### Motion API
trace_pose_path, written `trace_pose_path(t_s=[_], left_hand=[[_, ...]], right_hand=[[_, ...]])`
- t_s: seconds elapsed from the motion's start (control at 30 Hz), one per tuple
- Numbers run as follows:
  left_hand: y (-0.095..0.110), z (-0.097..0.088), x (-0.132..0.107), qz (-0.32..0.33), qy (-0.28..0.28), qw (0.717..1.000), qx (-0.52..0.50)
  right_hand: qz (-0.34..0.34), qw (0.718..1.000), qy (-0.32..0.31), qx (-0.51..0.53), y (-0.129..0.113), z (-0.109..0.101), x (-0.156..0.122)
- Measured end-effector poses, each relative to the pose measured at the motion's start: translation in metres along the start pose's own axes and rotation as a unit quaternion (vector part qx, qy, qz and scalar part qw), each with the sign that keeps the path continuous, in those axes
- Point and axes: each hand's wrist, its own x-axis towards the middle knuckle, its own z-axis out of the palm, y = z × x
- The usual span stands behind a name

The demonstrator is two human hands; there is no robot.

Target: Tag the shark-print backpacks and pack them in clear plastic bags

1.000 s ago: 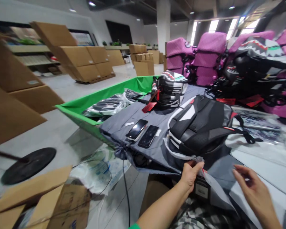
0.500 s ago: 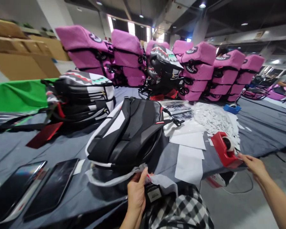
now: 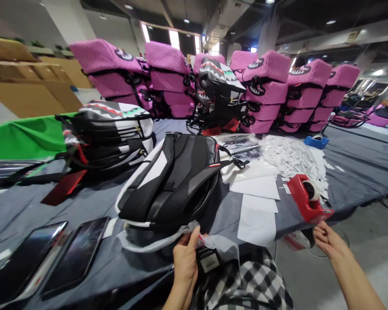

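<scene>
My left hand (image 3: pixel 186 262) is shut on the edge of a clear plastic bag (image 3: pixel 155 239) drawn over the lower end of a black and white backpack (image 3: pixel 170 183). A small black label (image 3: pixel 209 260) hangs beside my thumb. My right hand (image 3: pixel 328 241) holds nothing, its fingers apart, and it sits just below the front of a red tape dispenser (image 3: pixel 310 198). Between the hands lie sheets of white paper (image 3: pixel 257 219). Part of the backpack's underside is hidden by the bag.
Two phones (image 3: pixel 29 258) (image 3: pixel 76 256) lie on the grey table cloth (image 3: pixel 358 159) at lower left. Shark-print backpacks (image 3: pixel 108 137) are stacked behind, with rows of pink backpacks (image 3: pixel 164 75) beyond. A pile of white slips (image 3: pixel 291 157), a blue tape dispenser (image 3: pixel 316 141) and a green bin (image 3: pixel 26 137) stand nearby.
My view has swung right from the phones and green bin to the pink rows. My right hand has come off the red dispenser, moving down and left. My left hand keeps the bag.
</scene>
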Motion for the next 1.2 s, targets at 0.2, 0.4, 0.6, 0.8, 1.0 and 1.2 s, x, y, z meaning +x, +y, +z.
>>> trace_pose_path(t_s=[0.2,0.4,0.6,0.8,1.0,1.2], left_hand=[[0.001,0.007,-0.012,0.054,-0.028,0.997,0.045],[-0.004,0.013,-0.007,0.13,-0.004,0.99,0.044],[-0.002,0.016,-0.008,0.153,-0.058,0.986,0.01],[0.008,0.012,-0.015,0.131,-0.094,0.987,-0.003],[0.01,0.014,-0.018,0.107,-0.069,0.99,-0.063],[0.005,0.016,-0.012,0.066,-0.058,0.993,-0.077]], right_hand=[[0.064,0.937,-0.344,0.002,0.001,0.151,-0.068],[-0.18,0.818,-0.517,-0.173,-0.012,0.261,-0.084],[-0.289,0.783,-0.478,-0.275,0.005,0.289,-0.073],[-0.294,0.779,-0.469,-0.293,0.013,0.291,-0.071],[-0.247,0.781,-0.505,-0.271,0.01,0.29,-0.068],[-0.092,0.786,-0.581,-0.189,0.003,0.288,-0.069]])
